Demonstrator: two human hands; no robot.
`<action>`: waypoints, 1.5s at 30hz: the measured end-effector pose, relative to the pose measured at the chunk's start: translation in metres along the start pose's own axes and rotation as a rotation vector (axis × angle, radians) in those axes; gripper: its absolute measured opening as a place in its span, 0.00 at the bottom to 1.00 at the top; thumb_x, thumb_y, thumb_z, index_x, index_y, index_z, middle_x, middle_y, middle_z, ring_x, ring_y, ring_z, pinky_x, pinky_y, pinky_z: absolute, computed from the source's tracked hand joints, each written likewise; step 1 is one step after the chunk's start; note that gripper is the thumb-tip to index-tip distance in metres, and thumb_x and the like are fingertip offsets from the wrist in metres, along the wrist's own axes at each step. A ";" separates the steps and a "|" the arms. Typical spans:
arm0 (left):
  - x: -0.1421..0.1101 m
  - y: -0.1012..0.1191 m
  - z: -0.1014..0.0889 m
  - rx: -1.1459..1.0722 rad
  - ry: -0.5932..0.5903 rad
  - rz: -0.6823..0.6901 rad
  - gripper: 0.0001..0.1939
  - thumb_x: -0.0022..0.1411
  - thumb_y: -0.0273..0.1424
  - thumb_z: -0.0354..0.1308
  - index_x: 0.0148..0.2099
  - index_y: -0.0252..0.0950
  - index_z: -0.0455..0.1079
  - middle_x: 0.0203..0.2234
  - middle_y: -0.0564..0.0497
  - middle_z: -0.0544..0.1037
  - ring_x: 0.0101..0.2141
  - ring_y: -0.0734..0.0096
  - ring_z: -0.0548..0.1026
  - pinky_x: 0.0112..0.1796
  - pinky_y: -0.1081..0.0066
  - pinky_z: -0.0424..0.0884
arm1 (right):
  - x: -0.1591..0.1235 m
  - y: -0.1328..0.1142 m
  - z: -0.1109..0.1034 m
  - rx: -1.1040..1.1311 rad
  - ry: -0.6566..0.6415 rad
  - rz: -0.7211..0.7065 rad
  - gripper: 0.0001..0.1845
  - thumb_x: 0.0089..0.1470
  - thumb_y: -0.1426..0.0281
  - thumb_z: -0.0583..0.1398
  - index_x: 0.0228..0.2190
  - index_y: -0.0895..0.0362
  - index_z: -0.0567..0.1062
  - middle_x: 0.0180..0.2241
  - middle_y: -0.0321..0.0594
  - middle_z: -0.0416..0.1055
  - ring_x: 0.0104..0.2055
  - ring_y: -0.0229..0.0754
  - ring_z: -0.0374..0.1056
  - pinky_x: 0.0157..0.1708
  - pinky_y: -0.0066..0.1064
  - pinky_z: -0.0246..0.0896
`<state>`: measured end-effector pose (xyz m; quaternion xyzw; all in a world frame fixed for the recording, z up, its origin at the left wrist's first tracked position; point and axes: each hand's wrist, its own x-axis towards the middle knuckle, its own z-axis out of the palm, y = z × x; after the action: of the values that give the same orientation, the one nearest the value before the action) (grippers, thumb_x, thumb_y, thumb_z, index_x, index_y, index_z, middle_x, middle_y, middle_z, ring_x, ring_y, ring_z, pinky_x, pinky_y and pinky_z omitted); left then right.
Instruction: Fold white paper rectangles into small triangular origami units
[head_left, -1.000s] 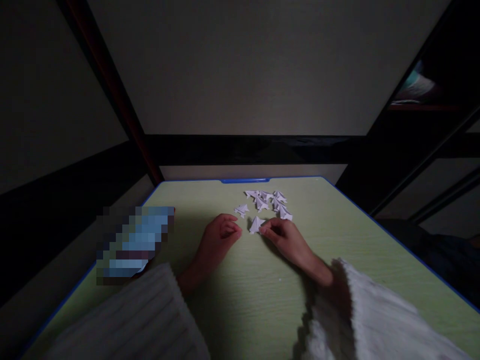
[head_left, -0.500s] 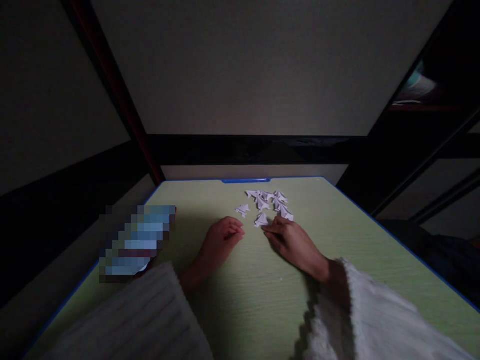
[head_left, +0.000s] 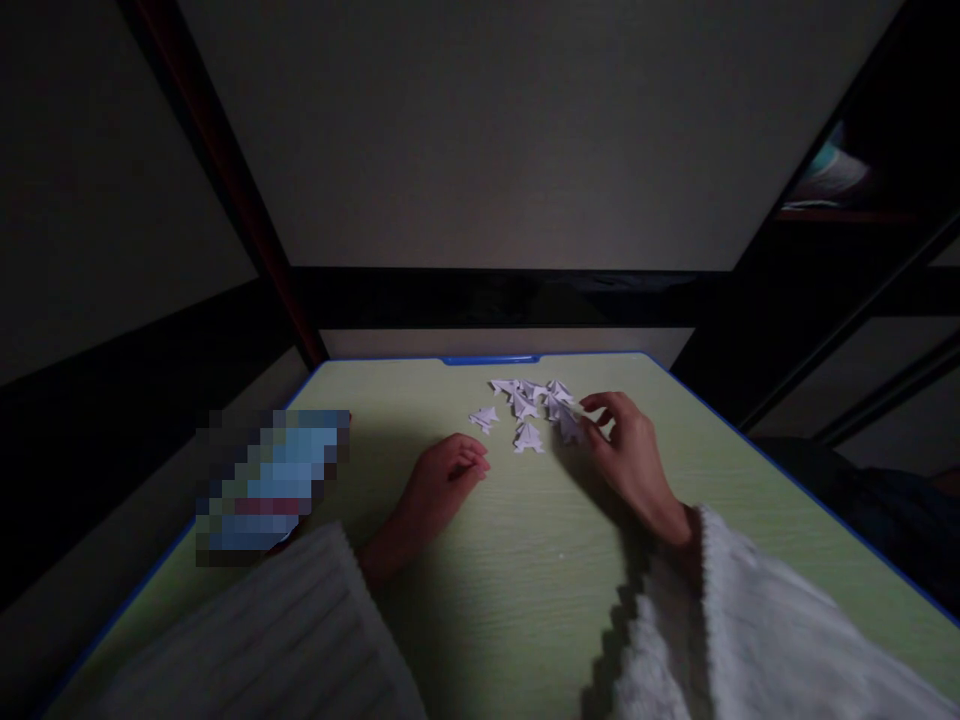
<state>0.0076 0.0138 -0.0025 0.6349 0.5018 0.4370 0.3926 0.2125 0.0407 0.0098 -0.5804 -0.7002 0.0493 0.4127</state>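
Observation:
Several white folded paper frogs lie in a loose group on the table [head_left: 510, 590]. One frog [head_left: 529, 437] sits alone at the near side, and another frog [head_left: 484, 418] lies a little to the left. My right hand [head_left: 628, 450] is at the right edge of the group. Its thumb and index finger are apart, beside the rightmost frog [head_left: 568, 424]; whether a fingertip touches that frog I cannot tell. My left hand [head_left: 448, 470] rests on the table left of the near frog, fingers curled together toward the thumb, with nothing visible in it.
A pixelated blue object [head_left: 277, 480] lies at the table's left edge, beyond my left sleeve [head_left: 262, 630]. The table has a blue rim with a raised blue strip [head_left: 491, 360] at the far side. A pale panel [head_left: 480, 140] stands behind it.
My right hand has moved away from the near frog, to the right, and its fingers have spread. That frog now lies slightly further right and turned. My left hand has stayed put.

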 end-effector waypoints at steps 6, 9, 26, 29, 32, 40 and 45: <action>-0.008 0.007 0.005 0.113 -0.123 0.077 0.06 0.47 0.22 0.50 0.28 0.34 0.66 0.27 0.51 0.72 0.28 0.74 0.69 0.28 0.76 0.65 | 0.006 0.014 0.005 0.060 -0.144 0.207 0.06 0.44 0.69 0.52 0.27 0.60 0.64 0.25 0.43 0.67 0.23 0.39 0.62 0.23 0.30 0.54; -0.009 0.007 0.005 0.132 -0.131 0.083 0.05 0.47 0.23 0.50 0.27 0.34 0.67 0.25 0.51 0.72 0.27 0.74 0.69 0.28 0.76 0.64 | 0.005 0.016 0.008 0.070 -0.188 0.199 0.06 0.42 0.69 0.53 0.25 0.59 0.63 0.23 0.41 0.66 0.22 0.38 0.61 0.23 0.29 0.53; -0.003 0.011 0.008 -0.273 -0.017 -0.082 0.07 0.47 0.30 0.55 0.29 0.34 0.60 0.24 0.53 0.71 0.25 0.76 0.69 0.26 0.75 0.65 | -0.018 -0.044 0.017 0.963 -0.434 0.299 0.10 0.36 0.72 0.60 0.23 0.58 0.62 0.21 0.31 0.60 0.21 0.31 0.56 0.22 0.24 0.49; -0.003 0.012 0.011 -0.365 0.013 -0.122 0.13 0.44 0.28 0.57 0.33 0.34 0.58 0.24 0.53 0.71 0.27 0.75 0.69 0.26 0.75 0.65 | -0.022 -0.047 0.018 1.015 -0.529 0.307 0.09 0.38 0.71 0.60 0.25 0.58 0.64 0.19 0.30 0.61 0.19 0.30 0.55 0.19 0.23 0.46; -0.004 0.014 0.011 -0.403 0.053 -0.122 0.15 0.42 0.26 0.58 0.36 0.34 0.60 0.27 0.52 0.71 0.30 0.73 0.70 0.30 0.75 0.65 | -0.024 -0.045 0.019 1.031 -0.595 0.302 0.09 0.39 0.71 0.60 0.26 0.59 0.65 0.17 0.30 0.61 0.18 0.29 0.53 0.18 0.23 0.43; -0.003 0.015 0.008 -0.405 0.072 -0.145 0.10 0.39 0.25 0.60 0.27 0.32 0.64 0.19 0.56 0.69 0.23 0.77 0.68 0.25 0.77 0.62 | -0.024 -0.050 0.015 1.088 -0.653 0.334 0.09 0.37 0.73 0.61 0.27 0.61 0.69 0.17 0.30 0.64 0.18 0.27 0.55 0.18 0.21 0.45; -0.002 0.013 0.008 -0.457 0.126 -0.109 0.11 0.38 0.24 0.60 0.27 0.33 0.63 0.17 0.59 0.67 0.22 0.80 0.67 0.24 0.79 0.61 | -0.025 -0.053 0.017 1.125 -0.570 0.374 0.11 0.34 0.75 0.63 0.26 0.59 0.70 0.17 0.28 0.65 0.18 0.27 0.57 0.18 0.21 0.49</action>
<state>0.0189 0.0088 0.0065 0.4730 0.4471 0.5561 0.5168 0.1603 0.0091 0.0145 -0.3523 -0.5370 0.6304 0.4360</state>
